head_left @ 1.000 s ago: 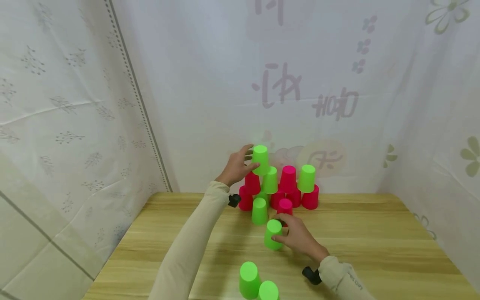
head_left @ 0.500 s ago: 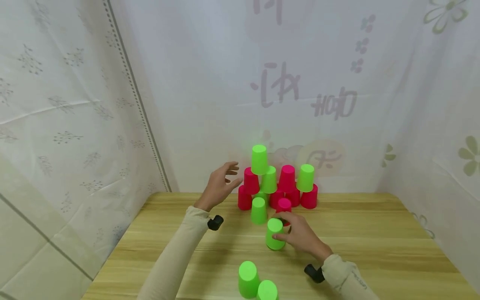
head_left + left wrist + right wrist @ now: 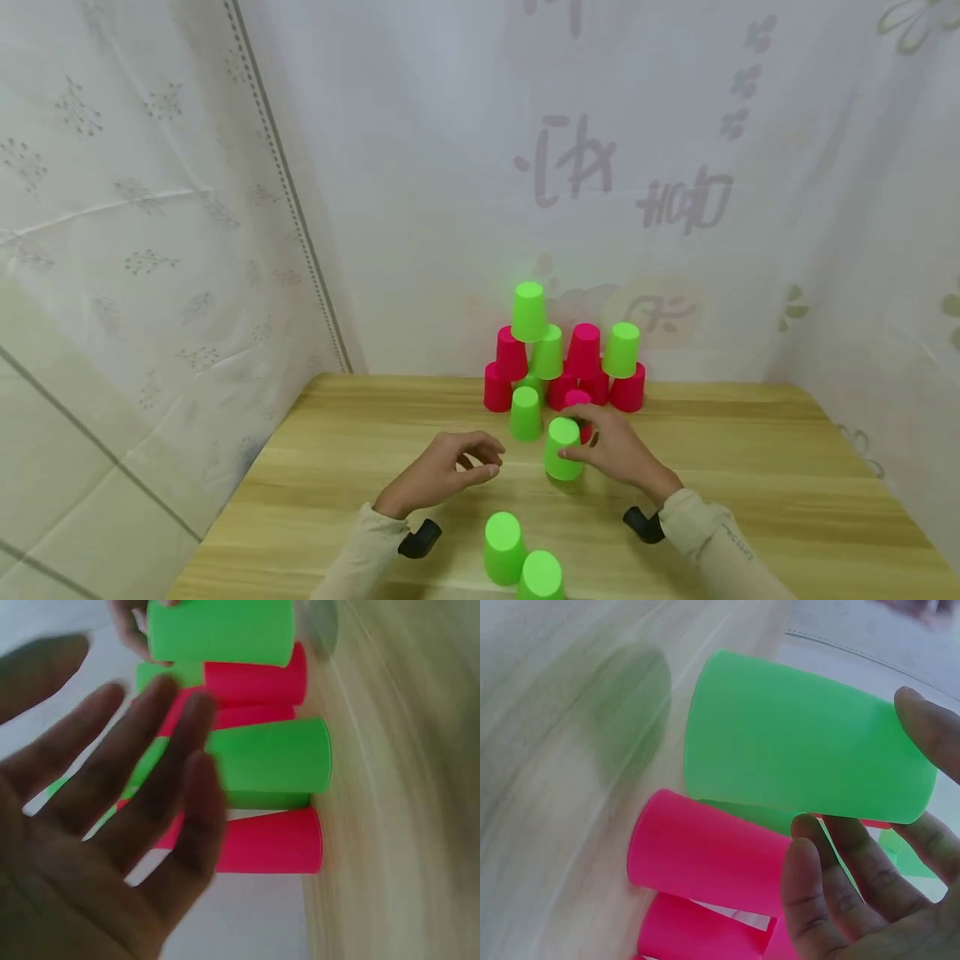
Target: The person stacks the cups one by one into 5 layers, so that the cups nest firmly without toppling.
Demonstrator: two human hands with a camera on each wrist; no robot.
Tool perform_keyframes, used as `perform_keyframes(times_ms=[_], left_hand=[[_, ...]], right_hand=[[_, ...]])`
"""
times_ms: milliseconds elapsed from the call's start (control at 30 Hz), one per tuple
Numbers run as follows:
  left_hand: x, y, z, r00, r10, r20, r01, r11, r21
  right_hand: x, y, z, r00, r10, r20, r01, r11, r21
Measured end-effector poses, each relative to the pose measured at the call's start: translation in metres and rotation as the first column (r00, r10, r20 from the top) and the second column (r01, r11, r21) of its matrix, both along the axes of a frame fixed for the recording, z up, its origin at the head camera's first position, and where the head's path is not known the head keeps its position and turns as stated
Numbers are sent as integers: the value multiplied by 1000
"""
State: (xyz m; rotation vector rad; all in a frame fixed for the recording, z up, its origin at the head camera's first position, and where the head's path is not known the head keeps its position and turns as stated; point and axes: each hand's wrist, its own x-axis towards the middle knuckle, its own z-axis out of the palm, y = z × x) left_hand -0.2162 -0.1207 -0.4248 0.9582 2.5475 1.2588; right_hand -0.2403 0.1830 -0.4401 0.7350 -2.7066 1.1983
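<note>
My right hand (image 3: 611, 446) grips a green cup (image 3: 562, 450) mouth-down, thumb on one side and fingers on the other. In the right wrist view this green cup (image 3: 802, 739) hangs just off the table, its shadow beside it. My left hand (image 3: 450, 471) hovers over the table to the left, fingers loosely bent, holding nothing. Behind them a tiered stack of upturned red and green cups has one green cup (image 3: 529, 312) on top at the left. In front of the stack stand a green cup (image 3: 525, 414) and a red cup (image 3: 578, 398), the latter partly hidden by my right hand.
Two upturned green cups, a farther one (image 3: 504, 548) and a nearer one (image 3: 541, 577), stand near the front of the wooden table (image 3: 750, 467). A pale printed curtain (image 3: 420, 208) hangs close behind the stack and along both sides.
My left hand has let go of the green cup on top of the stack and come down and back towards me. The right hand still holds its green cup, in nearly the same place.
</note>
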Motion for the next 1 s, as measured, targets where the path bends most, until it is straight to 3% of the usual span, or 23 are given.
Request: perform_keyframes(times_ms=[200,400,700,900,1000], left_hand=[[28,-11,-15,995,0,99,2,1000,-25],[50,-14,-29,993,-5,120,1,999,36],[60,-9,-38,998,-53,36,49,993,103],[65,-8,-41,997,-65,47,59,992,113],[66,-7,-42,998,-61,21,58,992,111]], right_hand=[[-8,2,13,1000,30,-9,-30,1000,-3],[-13,5,35,999,47,-14,-47,999,16],[-24,19,71,998,39,-40,-37,998,53],[-41,26,101,997,17,-73,-11,996,84],[-51,27,116,997,10,-71,-4,996,94]])
